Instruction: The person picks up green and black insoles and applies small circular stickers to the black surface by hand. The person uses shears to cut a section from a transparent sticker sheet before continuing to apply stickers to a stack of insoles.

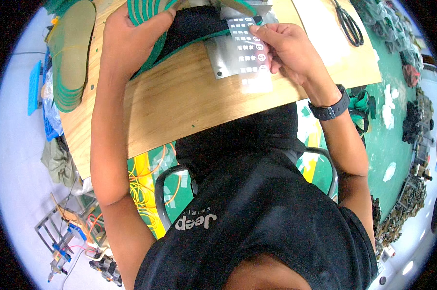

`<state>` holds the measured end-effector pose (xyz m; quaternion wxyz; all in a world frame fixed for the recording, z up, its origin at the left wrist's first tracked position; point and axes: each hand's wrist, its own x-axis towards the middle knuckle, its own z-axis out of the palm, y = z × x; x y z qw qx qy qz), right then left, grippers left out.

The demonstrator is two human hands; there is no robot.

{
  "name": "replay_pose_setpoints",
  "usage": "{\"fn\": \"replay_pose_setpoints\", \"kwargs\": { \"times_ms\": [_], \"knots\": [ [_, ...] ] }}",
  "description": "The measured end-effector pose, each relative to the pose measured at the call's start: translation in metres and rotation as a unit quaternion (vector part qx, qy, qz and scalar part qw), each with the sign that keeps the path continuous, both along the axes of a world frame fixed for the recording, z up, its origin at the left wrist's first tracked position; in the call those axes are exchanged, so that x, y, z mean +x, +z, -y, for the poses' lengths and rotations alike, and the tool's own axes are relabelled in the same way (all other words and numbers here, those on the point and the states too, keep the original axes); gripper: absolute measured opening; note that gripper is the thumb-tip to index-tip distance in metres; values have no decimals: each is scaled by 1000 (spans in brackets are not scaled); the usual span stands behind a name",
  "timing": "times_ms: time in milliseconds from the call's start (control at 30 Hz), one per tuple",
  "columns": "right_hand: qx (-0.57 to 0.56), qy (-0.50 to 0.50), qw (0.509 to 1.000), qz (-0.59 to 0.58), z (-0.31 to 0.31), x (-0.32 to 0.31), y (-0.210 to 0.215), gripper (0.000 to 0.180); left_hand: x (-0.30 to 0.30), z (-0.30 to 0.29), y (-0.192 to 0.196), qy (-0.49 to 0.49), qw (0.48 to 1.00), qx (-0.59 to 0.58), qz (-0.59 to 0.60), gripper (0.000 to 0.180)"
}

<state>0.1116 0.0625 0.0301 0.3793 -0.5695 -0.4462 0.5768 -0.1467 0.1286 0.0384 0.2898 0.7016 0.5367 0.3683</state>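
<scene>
My left hand is closed round several green-edged insoles at the far left part of the wooden table. A black insole surface with a green rim stretches rightward from that hand. In my right hand, thumb and fingers pinch a clear sheet of white printed labels. The upper end of this sheet lies over the right end of the black insole. Beneath the sheet, a metal plate with a dark hole rests at the table. Part of a metal block shows behind the insole.
A stack of olive insoles with green edges lies at the table's left. Black-handled scissors lie on a white sheet at the far right. Below the table are a chair frame and yellow hoses.
</scene>
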Motion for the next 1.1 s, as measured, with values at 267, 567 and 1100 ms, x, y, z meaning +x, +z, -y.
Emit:
{"fn": "replay_pose_setpoints", "kwargs": {
  "times_ms": [267, 567, 1100],
  "knots": [
    [13, -3, 1000, -17, 4, -4, 1, 29, 38, 17, 26, -107, 977, 71, -168, 55],
    [37, 26, 998, -49, 5, 2, -12, 28, 44, 22, 37, -108, 968, 6, -228, 73],
    [2, 52, 998, 48, -4, 10, -3, 31, -21, -9, -3, -40, 998, 23, 49, 22]
  ]
}}
